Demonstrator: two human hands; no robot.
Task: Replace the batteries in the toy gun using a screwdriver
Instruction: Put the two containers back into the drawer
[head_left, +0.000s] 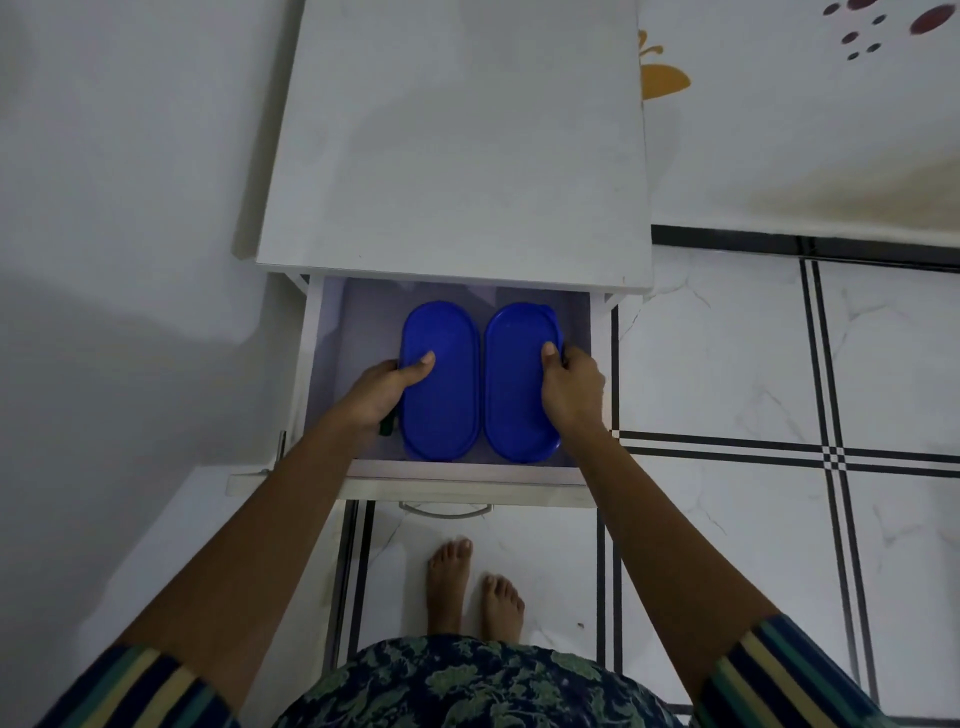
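While left grip (385, 388) pinches left box (441, 410), right grip (571, 389) pinches right box (511, 400); drawer walls (307, 364) flank both.

The person wears striped sleeves (779, 675) and a leaf-printed navy garment (467, 686).

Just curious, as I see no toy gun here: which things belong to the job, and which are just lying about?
In use: open drawer; left blue box, gripped by left hand; right blue box, gripped by right hand.
Just there: cabinet top, tiled floor.
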